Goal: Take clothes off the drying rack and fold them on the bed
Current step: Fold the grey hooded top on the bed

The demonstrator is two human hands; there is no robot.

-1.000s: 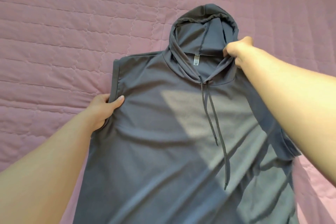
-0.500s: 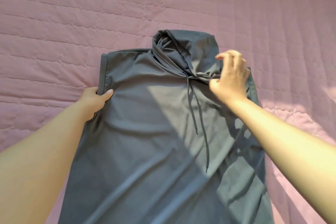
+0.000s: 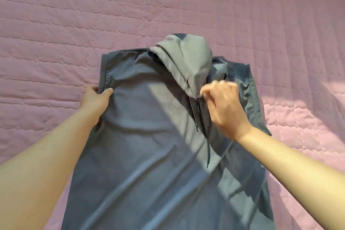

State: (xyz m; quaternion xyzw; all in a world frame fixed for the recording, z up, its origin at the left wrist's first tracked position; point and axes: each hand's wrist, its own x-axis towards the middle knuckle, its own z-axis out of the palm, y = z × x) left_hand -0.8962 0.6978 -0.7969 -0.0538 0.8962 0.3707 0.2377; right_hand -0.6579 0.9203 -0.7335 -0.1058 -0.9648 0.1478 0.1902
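Folding the hood down over the chest of a grey sleeveless hooded top [image 3: 149, 155], which is spread flat on the pink quilted bed cover [image 3: 74, 15].
Head view: the hood [image 3: 188, 61], lying flat and open a second ago, has been tipped forward over the neckline. Its rim is pinched in the curled, blurred fingers of the right hand [image 3: 224, 104], and the armhole edge is gripped between thumb and fingers of the left hand [image 3: 95, 97]. Side folds are judged to come next.
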